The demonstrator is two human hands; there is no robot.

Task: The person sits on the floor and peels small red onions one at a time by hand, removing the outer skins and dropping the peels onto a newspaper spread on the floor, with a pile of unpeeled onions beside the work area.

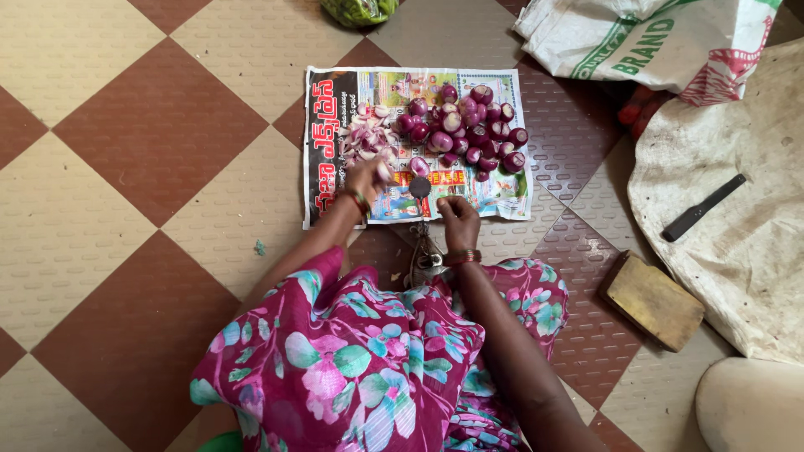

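Observation:
A sheet of newspaper (494,201) lies on the tiled floor. On it is a heap of peeled purple onions (469,130), with a pile of cut onion pieces (367,136) to their left. My left hand (367,178) is at the near edge of the cut pile, with pale onion pieces (385,172) at its fingertips. My right hand (457,216) rests at the paper's near edge with its fingers curled; what it holds is hidden. Between my hands stands an upright floor cutter blade (420,187), and one onion half (419,166) lies just beyond it.
A printed white sack (645,38) lies at the back right. A stained cloth (737,226) on the right carries a dark flat tool (702,208). A wooden block (653,300) sits near my right knee. Green vegetables (360,10) show at the top edge.

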